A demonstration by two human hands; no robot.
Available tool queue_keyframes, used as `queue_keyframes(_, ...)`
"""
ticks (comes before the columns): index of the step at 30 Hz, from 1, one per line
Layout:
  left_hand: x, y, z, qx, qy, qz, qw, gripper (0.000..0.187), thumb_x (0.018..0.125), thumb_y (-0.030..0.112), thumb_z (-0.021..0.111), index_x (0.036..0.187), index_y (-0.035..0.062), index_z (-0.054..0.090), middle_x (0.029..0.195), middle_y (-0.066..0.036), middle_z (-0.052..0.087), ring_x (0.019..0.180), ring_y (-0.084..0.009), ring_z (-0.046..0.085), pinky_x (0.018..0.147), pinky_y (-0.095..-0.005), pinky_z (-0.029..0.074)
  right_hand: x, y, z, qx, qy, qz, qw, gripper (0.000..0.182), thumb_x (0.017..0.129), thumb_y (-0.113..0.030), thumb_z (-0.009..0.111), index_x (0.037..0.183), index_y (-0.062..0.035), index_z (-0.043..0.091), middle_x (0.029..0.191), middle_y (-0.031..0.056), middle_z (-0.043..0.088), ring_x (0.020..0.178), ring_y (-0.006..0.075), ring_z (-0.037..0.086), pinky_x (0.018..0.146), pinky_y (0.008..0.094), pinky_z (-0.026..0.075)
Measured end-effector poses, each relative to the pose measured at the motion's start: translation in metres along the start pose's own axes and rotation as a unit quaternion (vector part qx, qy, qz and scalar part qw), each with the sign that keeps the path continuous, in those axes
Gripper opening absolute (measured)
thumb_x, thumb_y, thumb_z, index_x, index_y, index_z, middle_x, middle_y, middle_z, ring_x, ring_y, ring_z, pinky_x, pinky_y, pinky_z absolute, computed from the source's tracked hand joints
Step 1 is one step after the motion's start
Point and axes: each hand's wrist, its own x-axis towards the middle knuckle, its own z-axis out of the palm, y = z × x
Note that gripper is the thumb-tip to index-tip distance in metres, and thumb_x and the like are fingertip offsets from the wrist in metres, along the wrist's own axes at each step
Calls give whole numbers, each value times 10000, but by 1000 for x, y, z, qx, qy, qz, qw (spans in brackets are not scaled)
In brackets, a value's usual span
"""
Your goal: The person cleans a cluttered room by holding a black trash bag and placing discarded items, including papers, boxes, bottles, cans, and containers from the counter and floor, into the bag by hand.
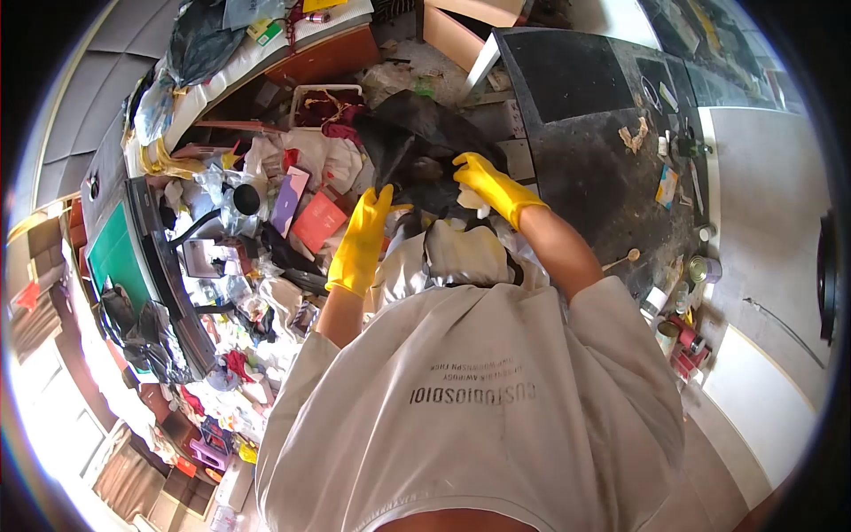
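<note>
Both my hands wear yellow rubber gloves. A black plastic bag (pixel 403 124) hangs open in front of me, its inside dark. My left hand (pixel 357 246) is at the bag's near left edge, with fingertips closed on the plastic. Across the opening, my right hand (pixel 498 189) has its fingers curled at the bag's right side. A small whitish crumpled piece (pixel 472 202) shows beneath those fingers, against the thumb side. What lies inside the bag is too dark to name.
Left of me, clutter covers the floor, with a red box (pixel 318 221) and a purple box (pixel 288 200). An overturned office chair (pixel 133 275) lies beyond. At right stands a dusty black table (pixel 576 151) with scraps on it; several cans (pixel 705 269) lie near its edge.
</note>
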Motion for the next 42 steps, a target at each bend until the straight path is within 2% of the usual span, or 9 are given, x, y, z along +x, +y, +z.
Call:
queue_keyframes(8,-2,4,0,-124,-107,-49,985,676,796,-90,524,1436,78,388,1350,-206,455,1217,-354,507,936,-346,483,25,-3,9,13,106,0,994,387,858,-240,699,1185,-49,621,1041,153,673,931,293,642,812,378,502)
queue_keyframes(14,-26,-79,69,-141,-106,-52,983,457,957,69,507,1402,36,406,1329,-180,521,1166,-312,567,988,-336,452,-88,35,-53,-76,442,-155,880,420,862,-284,715,1225,-96,618,1215,120,632,1127,320,572,944,409,460)
queue_keyframes(17,-24,-71,62,-65,-80,19,994,464,941,72,553,1379,12,412,1328,-189,519,1104,-274,616,967,-339,468,-165,88,-97,-57,564,-38,823,449,848,-268,731,1223,-53,609,1161,135,632,1055,298,593,888,382,490)
queue_keyframes(20,-5,-59,65,-304,-137,-201,921,425,999,167,504,1382,4,417,1308,-180,557,1141,-250,596,1026,-329,426,-239,139,-136,-87,694,195,687,558,750,-364,796,1128,15,638,997,197,686,920,342,670,812,413,522)
queue_keyframes(23,0,-55,73,-554,-153,-283,768,419,1049,233,395,1397,0,402,1284,-160,590,1160,-235,587,1049,-318,399,-280,151,-147,20,670,329,665,569,723,-414,803,1059,26,669,973,217,697,948,362,671,812,427,514)
queue_keyframes(27,15,-21,45,-250,-225,-117,934,418,1063,247,332,1397,1,386,1284,-145,597,1176,-227,584,1046,-301,394,-284,215,-163,-68,546,409,728,549,735,-427,782,980,54,685,931,241,698,934,400,668,776,451,507)
queue_keyframes(32,20,-4,37,29,-209,31,977,433,981,106,468,1399,28,384,1291,-131,590,1134,-282,585,1048,-319,399,-287,220,-182,258,493,293,777,227,835,-248,700,810,-25,665,680,90,628,535,206,552,489,350,419)
queue_keyframes(36,10,-17,41,172,-118,214,954,446,921,66,537,1357,33,449,1293,-140,566,1124,-329,567,1037,-351,414,-282,222,-192,229,474,323,786,113,838,-150,672,815,-45,637,654,55,587,492,154,495,451,302,377)
queue_keyframes(42,8,2,39,-107,-143,-114,977,418,885,81,611,1296,54,539,1259,-185,561,1093,-352,574,1003,-372,435,-249,312,-197,-50,522,364,770,204,810,-150,694,926,1,621,692,100,621,582,237,620,518,382,477)
